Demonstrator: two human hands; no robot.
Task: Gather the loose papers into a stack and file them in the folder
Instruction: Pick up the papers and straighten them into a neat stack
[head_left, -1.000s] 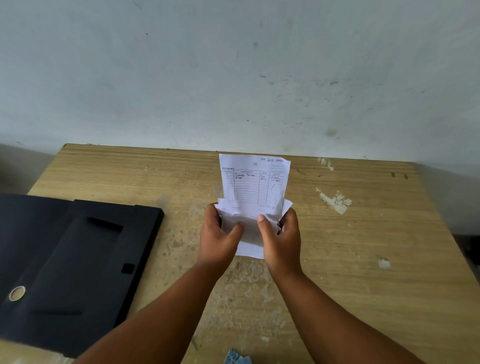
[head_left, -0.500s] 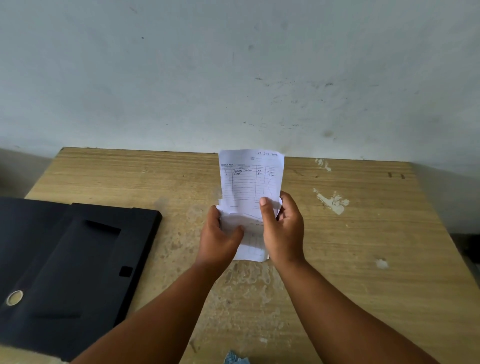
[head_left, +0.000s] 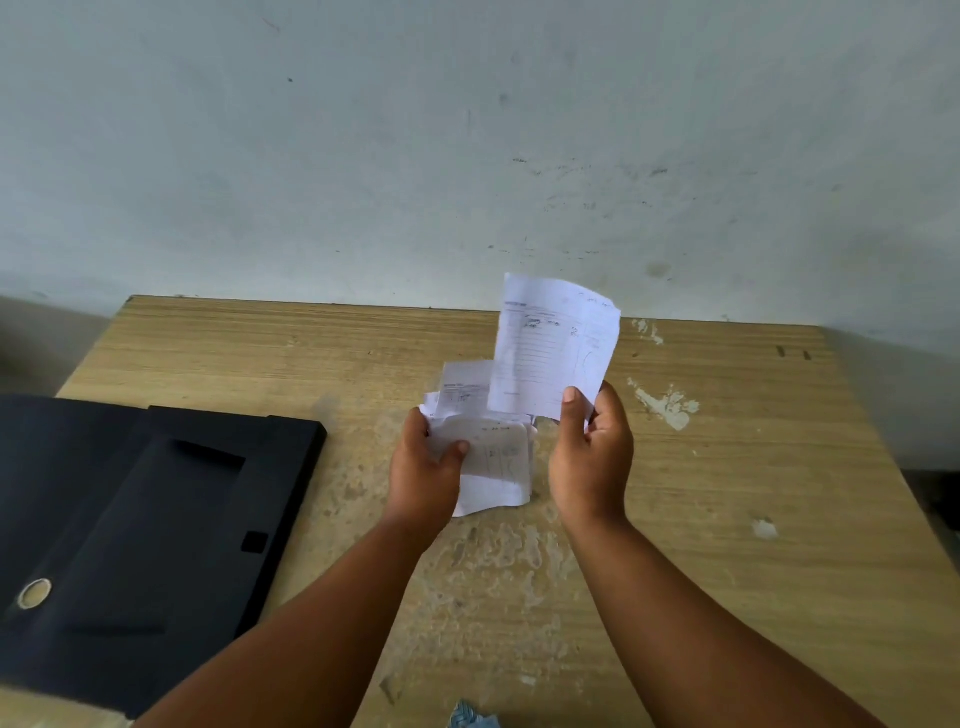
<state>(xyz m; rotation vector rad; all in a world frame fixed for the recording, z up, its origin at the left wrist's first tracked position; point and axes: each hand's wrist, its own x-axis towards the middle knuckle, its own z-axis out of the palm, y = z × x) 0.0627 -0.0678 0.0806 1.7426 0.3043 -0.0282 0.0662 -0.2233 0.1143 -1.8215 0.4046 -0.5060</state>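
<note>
half a second ago both hands held one bundle together; now they have parted, and the right hand (head_left: 589, 457) has drawn a single slip (head_left: 556, 345) up and to the right, away from the rest. that slip is pinched at its lower edge between thumb and fingers, standing nearly upright with its long axis running bottom to top, leaning a little to the right, its printed lined face toward the camera and its top edge reaching over the wall (head_left: 467, 156) line. the left hand (head_left: 426, 467) is closed on the remaining papers (head_left: 491, 457), thumb pressed on the front sheet; these sit lower, unevenly fanned, long axes also roughly vertical, held above the wooden table (head_left: 727, 519). the open black folder (head_left: 156, 519) lies flat at the table's left, well apart from both hands, unchanged in place.
</note>
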